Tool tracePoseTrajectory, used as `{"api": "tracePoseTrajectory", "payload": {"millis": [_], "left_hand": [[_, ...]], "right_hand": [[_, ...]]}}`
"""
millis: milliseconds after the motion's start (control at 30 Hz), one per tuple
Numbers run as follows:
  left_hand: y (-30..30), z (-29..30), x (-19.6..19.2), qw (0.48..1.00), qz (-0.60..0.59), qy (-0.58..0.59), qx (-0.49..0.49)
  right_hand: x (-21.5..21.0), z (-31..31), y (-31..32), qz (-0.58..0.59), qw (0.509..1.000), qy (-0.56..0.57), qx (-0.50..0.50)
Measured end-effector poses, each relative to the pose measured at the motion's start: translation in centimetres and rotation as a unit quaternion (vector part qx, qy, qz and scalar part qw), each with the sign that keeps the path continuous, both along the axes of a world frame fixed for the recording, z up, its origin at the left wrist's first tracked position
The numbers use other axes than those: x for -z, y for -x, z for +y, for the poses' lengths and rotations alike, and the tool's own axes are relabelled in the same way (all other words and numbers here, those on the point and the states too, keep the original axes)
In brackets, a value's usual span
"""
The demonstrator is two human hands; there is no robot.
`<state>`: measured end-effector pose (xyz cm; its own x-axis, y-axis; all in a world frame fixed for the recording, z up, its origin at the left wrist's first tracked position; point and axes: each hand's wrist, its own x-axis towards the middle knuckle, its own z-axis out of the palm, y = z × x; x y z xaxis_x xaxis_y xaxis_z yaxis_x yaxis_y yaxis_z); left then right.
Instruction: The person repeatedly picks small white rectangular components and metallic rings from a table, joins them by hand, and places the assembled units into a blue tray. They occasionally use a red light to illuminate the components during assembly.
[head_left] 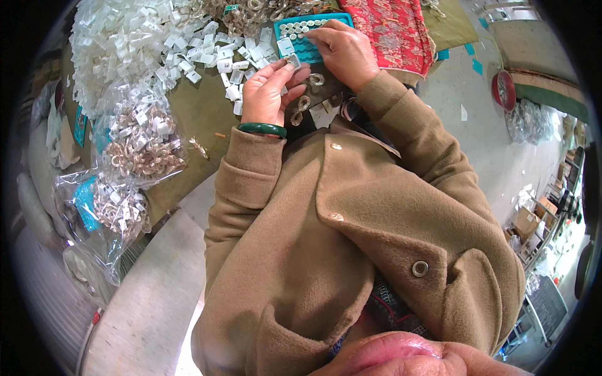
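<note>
My left hand (pixel 266 94) is closed on a small white plastic case (pixel 286 46), held upright between thumb and fingers with its lid apparently swung up. Just right of it is a blue tray (pixel 342 17) with rows of small round white pieces (pixel 295 28) at its far side. Over the tray's near part, my right hand (pixel 347 55) has thumb and forefinger pinched together beside the pieces; whatever is between them is too small to make out. Below my left fingers, a coil of thin pale cord (pixel 316 79) and another twisted coil (pixel 301 110) lie near the table edge.
A large heap of white plastic cases (pixel 125 44) covers the table's far left. Bundled cords (pixel 251 15) lie behind the tray. Clear bags of coiled cords (pixel 141 150) sit at the left edge. Red floral cloth (pixel 392 34) lies right of the tray.
</note>
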<state>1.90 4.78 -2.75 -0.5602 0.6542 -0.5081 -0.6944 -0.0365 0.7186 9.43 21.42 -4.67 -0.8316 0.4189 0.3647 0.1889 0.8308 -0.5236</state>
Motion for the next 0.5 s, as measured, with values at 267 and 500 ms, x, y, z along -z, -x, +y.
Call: {"api": "tracePoseTrajectory", "payload": {"millis": [267, 500], "left_hand": [[-0.3, 0.3, 0.0, 1.000, 0.013, 0.012, -0.009], [-0.5, -0.1, 0.0, 1.000, 0.030, -0.004, 0.010]], "right_hand": [[-0.6, 0.2, 0.0, -0.038, 0.998, -0.040, -0.029], [-3.0, -0.7, -1.9, 0.005, 0.990, 0.104, -0.095]]}}
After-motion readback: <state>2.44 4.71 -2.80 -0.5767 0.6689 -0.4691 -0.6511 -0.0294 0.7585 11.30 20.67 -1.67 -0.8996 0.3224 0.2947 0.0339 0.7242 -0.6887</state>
